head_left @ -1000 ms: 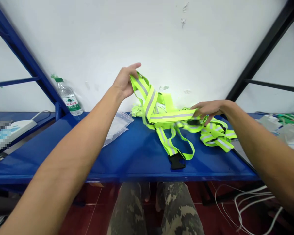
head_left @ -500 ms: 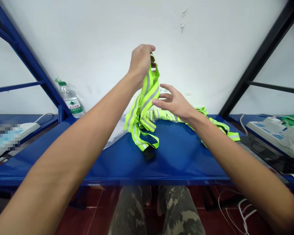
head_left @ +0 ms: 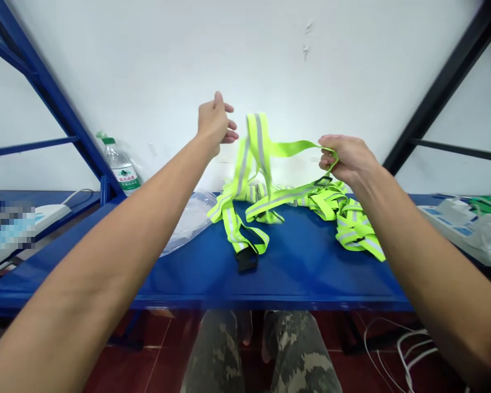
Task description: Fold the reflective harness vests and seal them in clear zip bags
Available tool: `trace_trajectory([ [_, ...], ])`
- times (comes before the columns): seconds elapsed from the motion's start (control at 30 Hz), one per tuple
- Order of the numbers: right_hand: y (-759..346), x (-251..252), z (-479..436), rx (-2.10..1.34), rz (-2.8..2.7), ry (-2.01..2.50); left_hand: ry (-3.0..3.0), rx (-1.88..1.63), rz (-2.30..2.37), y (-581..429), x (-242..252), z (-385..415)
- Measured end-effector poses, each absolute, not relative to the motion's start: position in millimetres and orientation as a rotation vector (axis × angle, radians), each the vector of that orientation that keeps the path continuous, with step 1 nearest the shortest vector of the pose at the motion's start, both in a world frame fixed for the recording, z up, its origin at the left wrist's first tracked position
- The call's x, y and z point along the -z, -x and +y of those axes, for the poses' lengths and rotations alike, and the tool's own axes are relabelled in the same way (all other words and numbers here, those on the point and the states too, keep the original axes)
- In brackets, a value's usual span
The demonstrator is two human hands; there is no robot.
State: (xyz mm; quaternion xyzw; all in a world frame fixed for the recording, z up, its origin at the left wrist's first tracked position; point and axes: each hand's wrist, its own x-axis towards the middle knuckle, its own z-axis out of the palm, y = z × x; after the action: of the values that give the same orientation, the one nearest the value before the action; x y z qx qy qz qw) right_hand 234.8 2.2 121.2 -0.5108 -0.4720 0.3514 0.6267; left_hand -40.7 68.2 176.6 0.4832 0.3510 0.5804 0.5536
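My right hand [head_left: 343,157] is closed on a neon-yellow reflective strap [head_left: 259,144] with a grey stripe, pinching one loop of it. The strap stretches left from the fingers, then drops in loose folds to the table, where a black buckle [head_left: 246,259] lies at one end. My left hand [head_left: 216,124] hangs in the air left of the strap, apart from it, fingers spread and holding nothing. Below my right hand, more yellow reflective straps [head_left: 358,226] lie bundled along the back and right of the table.
The blue table [head_left: 303,273] meets a white wall. A clear plastic bag [head_left: 190,218] lies left of the straps. Behind my left arm stands a water bottle [head_left: 125,169]. Power strips with cables [head_left: 454,213] sit at the sides, and metal posts [head_left: 437,87] slope up.
My left hand has let go of the strap and moved left. My right hand has taken hold of a loop and drawn it to the right, opening out the bunched strap.
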Motion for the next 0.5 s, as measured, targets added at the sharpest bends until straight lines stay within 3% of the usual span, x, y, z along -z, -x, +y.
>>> trace_trajectory([
  [0.13,-229,-125,0,-0.719,-1.073,1.077,-1.729,-0.933,0.967,22,-147,43],
  [0.27,-228,-122,-1,-0.605,-1.115,1.122,-2.338,0.084,1.078,0,-91,18],
  [0.43,-231,-110,-20,0.007,-1.422,1.45,-2.584,0.087,1.097,-8,-48,15],
  [0.5,-221,-102,-34,0.035,-1.736,1.438,-2.434,-0.047,1.087,-6,-47,20],
])
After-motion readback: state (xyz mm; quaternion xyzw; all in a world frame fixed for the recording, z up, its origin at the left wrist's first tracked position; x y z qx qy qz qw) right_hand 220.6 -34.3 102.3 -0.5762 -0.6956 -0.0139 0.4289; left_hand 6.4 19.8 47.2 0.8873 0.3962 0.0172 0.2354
